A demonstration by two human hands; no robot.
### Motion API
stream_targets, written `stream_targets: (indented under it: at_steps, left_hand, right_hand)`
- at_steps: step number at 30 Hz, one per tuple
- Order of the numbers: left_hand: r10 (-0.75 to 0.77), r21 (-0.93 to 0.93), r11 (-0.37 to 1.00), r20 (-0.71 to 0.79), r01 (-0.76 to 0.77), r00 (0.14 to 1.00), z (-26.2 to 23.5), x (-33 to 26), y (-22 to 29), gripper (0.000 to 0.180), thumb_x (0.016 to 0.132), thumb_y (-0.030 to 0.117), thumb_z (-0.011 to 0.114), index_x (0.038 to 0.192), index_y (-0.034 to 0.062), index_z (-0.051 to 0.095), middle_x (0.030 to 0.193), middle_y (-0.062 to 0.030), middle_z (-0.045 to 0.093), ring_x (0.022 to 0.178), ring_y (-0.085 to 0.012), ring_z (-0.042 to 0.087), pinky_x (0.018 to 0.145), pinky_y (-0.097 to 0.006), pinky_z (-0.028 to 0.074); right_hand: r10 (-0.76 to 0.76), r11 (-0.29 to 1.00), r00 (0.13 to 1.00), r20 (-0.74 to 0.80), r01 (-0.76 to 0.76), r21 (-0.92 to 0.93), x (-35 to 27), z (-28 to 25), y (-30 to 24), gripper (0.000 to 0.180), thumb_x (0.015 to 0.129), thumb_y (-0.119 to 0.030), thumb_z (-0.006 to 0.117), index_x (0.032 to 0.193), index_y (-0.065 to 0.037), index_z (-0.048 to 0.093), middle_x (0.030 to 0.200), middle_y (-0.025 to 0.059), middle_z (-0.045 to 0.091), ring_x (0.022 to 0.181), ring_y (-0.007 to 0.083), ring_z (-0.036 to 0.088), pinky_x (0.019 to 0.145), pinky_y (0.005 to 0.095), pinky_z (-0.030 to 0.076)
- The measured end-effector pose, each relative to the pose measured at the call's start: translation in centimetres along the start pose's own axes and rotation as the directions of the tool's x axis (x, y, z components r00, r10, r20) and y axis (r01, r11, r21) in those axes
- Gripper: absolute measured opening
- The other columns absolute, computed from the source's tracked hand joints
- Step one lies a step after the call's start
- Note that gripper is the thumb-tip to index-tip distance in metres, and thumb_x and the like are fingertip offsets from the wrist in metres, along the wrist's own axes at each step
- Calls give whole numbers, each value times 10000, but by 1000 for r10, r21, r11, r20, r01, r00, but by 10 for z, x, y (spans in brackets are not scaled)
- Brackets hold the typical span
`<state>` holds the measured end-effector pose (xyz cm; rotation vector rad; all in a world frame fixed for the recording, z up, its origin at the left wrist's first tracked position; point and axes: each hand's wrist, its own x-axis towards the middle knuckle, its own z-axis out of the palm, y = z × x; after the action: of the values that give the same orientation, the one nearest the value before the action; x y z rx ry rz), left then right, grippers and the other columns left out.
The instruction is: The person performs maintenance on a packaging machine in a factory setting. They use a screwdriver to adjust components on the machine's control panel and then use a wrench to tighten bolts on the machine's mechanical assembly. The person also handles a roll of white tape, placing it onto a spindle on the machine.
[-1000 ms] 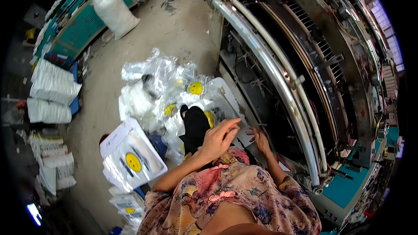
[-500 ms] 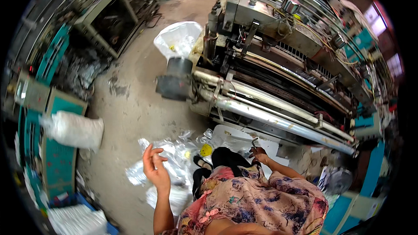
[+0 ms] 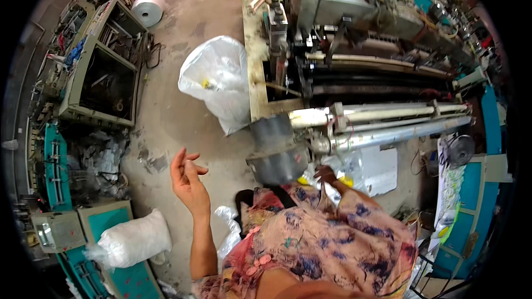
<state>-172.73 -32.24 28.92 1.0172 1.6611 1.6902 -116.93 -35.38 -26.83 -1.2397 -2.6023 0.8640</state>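
Observation:
My left hand is raised over the floor, holding nothing, its fingers loosely bent and apart. My right hand is low beside the machine, just right of two dark grey cylinders and below a long silver roller. Its fingers are curled and blurred. Half a second ago a thin bent metal hex key stuck up out of this hand; now I cannot make out the key against the fingers. Clear plastic film and a pale flat board lie on the floor past the right hand.
A large white plastic bag stands against the machine's frame. To the left are an open metal cabinet and a stuffed white sack on a teal unit. A white film roll lies farther back. Teal cabinets stand at right.
My view has turned and I have moved left along the machine toward its end with the dark cylinders. The left hand stays raised and open; the right hand is now nearer the cylinders.

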Motion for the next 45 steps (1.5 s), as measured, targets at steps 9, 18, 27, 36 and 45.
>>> stream_targets:
  at_steps: [9,18,27,36,45]
  left_hand:
    - [171,-83,985,435,-150,884,-3,94,20,301,991,82,495,1283,16,530,1102,-87,628,798,-81,569,711,-227,488]
    - [157,-177,983,653,-52,741,-47,214,-17,291,982,93,511,1258,9,550,1067,-86,642,746,-77,555,689,-223,467]
    - [165,-68,966,907,-251,388,1,272,-52,268,926,81,572,1184,14,599,1063,-78,650,756,-107,578,699,-257,487]
    - [228,-159,952,939,-261,258,105,277,-79,245,919,93,578,1144,-2,602,1042,-145,621,809,-229,636,705,-318,497]
    - [17,-21,994,999,109,30,144,279,-98,375,1030,293,458,1152,-29,607,1002,-66,648,831,-105,579,746,-239,467]
  right_hand:
    - [646,676,757,99,-627,387,91,-105,-281,243,912,-144,532,1109,-15,590,1075,120,658,907,291,671,648,401,552]
    - [897,-309,276,345,-165,937,127,-14,-409,364,1005,-255,438,1172,60,514,1096,172,595,792,314,693,476,388,538]
    - [846,492,408,-343,-353,796,336,-145,-582,308,1015,-211,438,1027,15,647,798,103,687,669,186,627,702,310,488]
    - [968,243,-54,-244,433,868,480,-296,-500,422,1052,-330,346,1249,-3,525,1096,65,665,679,79,593,469,207,362]
    - [842,529,-168,-513,68,846,500,-301,-499,336,1030,-255,440,913,34,564,704,53,567,630,112,509,611,284,446]
